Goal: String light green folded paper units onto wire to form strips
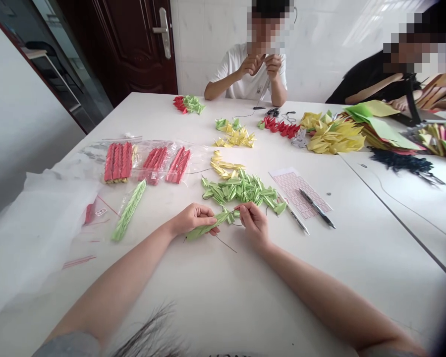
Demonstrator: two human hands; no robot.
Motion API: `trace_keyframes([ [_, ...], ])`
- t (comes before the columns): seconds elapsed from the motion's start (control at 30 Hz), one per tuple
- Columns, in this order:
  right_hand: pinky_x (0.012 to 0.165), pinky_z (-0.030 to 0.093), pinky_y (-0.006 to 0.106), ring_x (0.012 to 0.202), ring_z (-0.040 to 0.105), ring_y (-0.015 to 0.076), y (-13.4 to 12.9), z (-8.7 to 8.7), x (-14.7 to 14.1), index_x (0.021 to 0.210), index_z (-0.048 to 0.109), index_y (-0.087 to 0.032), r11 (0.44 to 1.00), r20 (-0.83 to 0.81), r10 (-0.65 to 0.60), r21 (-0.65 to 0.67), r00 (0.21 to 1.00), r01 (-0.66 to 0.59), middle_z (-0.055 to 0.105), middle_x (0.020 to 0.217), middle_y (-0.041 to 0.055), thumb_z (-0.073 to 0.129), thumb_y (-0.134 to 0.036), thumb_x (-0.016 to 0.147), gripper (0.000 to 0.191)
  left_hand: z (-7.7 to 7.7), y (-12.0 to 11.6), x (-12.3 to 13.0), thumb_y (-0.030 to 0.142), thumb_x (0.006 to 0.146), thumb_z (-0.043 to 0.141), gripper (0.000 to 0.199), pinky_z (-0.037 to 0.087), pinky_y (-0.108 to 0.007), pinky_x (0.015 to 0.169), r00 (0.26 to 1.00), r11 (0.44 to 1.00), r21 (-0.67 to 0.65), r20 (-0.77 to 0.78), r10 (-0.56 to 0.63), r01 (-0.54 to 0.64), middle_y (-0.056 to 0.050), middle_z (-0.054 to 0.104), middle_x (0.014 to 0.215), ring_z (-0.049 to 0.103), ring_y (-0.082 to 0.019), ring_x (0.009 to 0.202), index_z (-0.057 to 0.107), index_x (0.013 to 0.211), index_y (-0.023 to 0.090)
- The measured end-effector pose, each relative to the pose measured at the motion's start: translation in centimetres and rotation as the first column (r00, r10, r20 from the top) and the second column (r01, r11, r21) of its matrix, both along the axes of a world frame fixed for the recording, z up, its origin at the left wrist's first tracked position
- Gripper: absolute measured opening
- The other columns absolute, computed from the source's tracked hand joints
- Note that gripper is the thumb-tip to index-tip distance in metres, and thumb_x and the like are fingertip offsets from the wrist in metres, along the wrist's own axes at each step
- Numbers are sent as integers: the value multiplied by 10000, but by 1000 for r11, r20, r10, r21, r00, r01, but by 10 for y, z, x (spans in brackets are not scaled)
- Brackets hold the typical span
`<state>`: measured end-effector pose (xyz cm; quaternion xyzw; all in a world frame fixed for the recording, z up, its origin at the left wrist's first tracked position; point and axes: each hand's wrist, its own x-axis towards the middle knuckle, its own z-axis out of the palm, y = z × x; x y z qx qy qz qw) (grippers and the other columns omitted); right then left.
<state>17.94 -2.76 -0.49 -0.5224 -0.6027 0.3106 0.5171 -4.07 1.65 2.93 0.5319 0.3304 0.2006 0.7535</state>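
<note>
My left hand (195, 220) is closed around a strand of folded green paper cranes (200, 231), nested one into another and lying slantwise above the table. A dark thread (226, 244) hangs out below the strand. My right hand (253, 222) pinches close to the strand's upper right end, on what looks like the same dark thread; its fingertips hide the exact grip. Just beyond both hands lies a loose pile of green paper cranes (241, 188). Left of my left hand, a finished-looking green strand (129, 210) lies on a clear plastic bag.
Bagged red strands (118, 161) lie at the left, near white sheeting (33, 233). A label sheet (299, 192), a pen (317, 208) and a white pen (297, 218) lie right. Yellow cranes (334, 136) and dark tassels (401, 162) lie farther off. Two people sit opposite.
</note>
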Motion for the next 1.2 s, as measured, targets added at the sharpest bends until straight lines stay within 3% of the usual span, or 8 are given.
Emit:
trace_keyframes([
  [0.37,547,386,285,545,441,144,3,9,2,845,568,-215,999,26,-30,39,999,29,454,606,-27,429,-570,978,404,1,-2,1,461,714,804,384,552,-327,736,999,996,83,5,40,-40,-132,753,761,722,-214,715,688,743,96],
  [0.5,658,453,310,688,554,172,3,25,13,805,584,-210,997,57,41,63,998,-45,575,721,25,478,-556,966,396,3,0,1,496,718,779,406,538,-306,697,995,992,81,23,95,-97,-87,724,746,701,-189,687,642,765,117],
  [0.6,689,491,315,738,628,181,-6,41,25,846,620,-202,984,108,177,1,978,-178,654,775,42,493,-495,983,348,14,1,-1,480,750,754,380,536,-297,710,994,987,114,1,114,-113,-75,709,801,701,-185,721,635,800,123],
  [0.7,680,514,310,752,669,177,-17,54,38,984,642,-198,949,245,315,-72,917,-307,699,868,61,443,-427,1018,306,34,0,-6,452,808,700,326,538,-301,765,988,961,236,-25,153,-143,-47,676,801,702,-187,784,628,808,133],
  [0.8,666,514,323,768,661,187,-21,57,49,1025,638,-204,955,443,267,0,856,-298,699,919,83,417,-341,1030,261,56,-5,-13,422,858,640,282,557,-319,773,988,936,321,2,156,-148,-35,667,767,686,-174,763,607,808,147],
  [0.97,849,514,438,984,620,264,-13,44,53,1097,640,-203,942,694,151,114,704,-315,684,1061,124,432,-236,1010,228,84,-13,-27,319,896,588,153,565,-283,703,975,850,479,90,201,-219,-14,671,765,670,-147,712,612,876,169],
  [1.1,913,486,487,1093,607,306,-3,32,39,1253,596,-182,932,828,126,89,546,-351,653,1244,148,498,-249,989,289,96,-18,-38,293,891,591,117,576,-303,711,944,781,532,139,301,-327,-7,671,777,682,-160,728,615,909,180],
  [1.2,961,471,483,1112,623,297,2,25,27,1314,564,-185,919,845,148,76,515,-388,669,1239,139,514,-250,989,335,101,-19,-44,298,884,601,124,584,-326,731,924,760,539,106,368,-364,-11,670,781,684,-170,743,616,918,179],
])
